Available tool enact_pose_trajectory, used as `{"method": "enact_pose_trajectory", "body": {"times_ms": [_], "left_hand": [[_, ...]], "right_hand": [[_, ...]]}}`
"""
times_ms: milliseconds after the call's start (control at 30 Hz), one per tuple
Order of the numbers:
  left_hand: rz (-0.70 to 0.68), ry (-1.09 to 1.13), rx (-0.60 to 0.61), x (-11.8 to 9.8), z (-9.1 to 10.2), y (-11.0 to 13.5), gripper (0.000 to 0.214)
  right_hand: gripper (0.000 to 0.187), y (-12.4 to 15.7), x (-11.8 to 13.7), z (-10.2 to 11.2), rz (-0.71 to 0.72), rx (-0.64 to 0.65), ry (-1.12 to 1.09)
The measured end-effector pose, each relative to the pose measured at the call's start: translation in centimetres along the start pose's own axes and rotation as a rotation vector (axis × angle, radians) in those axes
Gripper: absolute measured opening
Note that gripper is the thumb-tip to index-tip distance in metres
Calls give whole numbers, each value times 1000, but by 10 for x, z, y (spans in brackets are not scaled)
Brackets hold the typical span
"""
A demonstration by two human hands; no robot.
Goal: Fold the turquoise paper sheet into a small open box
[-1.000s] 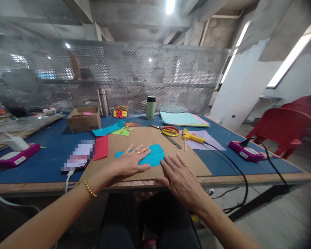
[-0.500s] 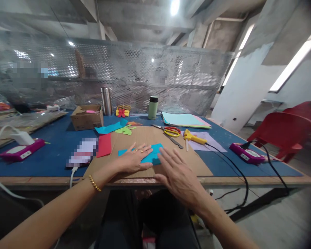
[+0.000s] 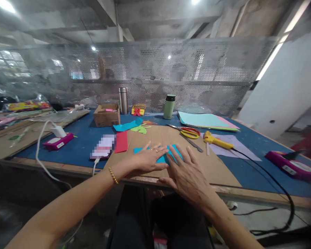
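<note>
Both hands are down flat on a turquoise sheet of paper, which lies on a big brown cardboard sheet at the middle of the near edge of the blue-topped table. The left hand is released, with its fingers spread and its palm pressing the left half of the paper. There are rings on 1 finger and a gold bead bracelet on the wrist. The right hand is the same deal: released, fingers fanned out over the right half of the paper, not gripping anything. The 2 hands sit just beside each other, and I can't tell if they actually touch.

Other stuff on the table:
- a red paper rectangle just left of the cardboard, next to a phone with a white cable
- scissors with red and yellow handles and a yellow glue gun with a black cord, toward the right side
- a stack of pastel paper sheets near the far right corner
- along the far edge, a pale green bottle with a black cap, a steel flask and a small open cardboard box
- turquoise and green paper scraps in front of the box
- 2 magenta flat gadgets, 1 near the left edge and 1 near the right edge
</note>
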State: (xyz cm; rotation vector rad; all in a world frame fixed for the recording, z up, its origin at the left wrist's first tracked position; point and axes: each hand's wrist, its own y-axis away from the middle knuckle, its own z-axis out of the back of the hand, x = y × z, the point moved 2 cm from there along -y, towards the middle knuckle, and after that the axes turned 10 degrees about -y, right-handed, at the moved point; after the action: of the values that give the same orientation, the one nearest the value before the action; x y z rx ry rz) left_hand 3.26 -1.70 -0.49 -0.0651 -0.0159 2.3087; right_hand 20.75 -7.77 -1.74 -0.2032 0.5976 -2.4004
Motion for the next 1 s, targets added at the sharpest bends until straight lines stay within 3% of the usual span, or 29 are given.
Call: {"method": "enact_pose_trajectory", "body": {"times_ms": [233, 300, 400, 467, 533, 700, 867, 1000], "left_hand": [[22, -92, 4, -2, 3, -2, 73], [104, -181, -120, -16, 5, 5, 71], [155, -273, -407, -51, -3, 18, 62], [172, -235, -487, -73, -18, 26, 63], [185, -202, -535, -86, -36, 32, 77], [259, -273, -633, -82, -58, 47, 84], [214, -368, -655, -75, -56, 61, 86], [275, -436, -642, -75, -54, 78, 87]], "right_hand": [[80, 5, -12, -22, -7, 58, -99], [78, 6, -14, -23, -4, 53, -94], [74, 8, -18, -26, 58, 74, -72], [71, 10, -23, -29, 103, 103, -44], [71, 11, -27, -33, 116, 126, -12], [85, 9, -27, -33, 86, 108, 5], [95, 7, -24, -30, 62, 103, -30], [101, 6, -23, -29, 48, 123, -45]]}}
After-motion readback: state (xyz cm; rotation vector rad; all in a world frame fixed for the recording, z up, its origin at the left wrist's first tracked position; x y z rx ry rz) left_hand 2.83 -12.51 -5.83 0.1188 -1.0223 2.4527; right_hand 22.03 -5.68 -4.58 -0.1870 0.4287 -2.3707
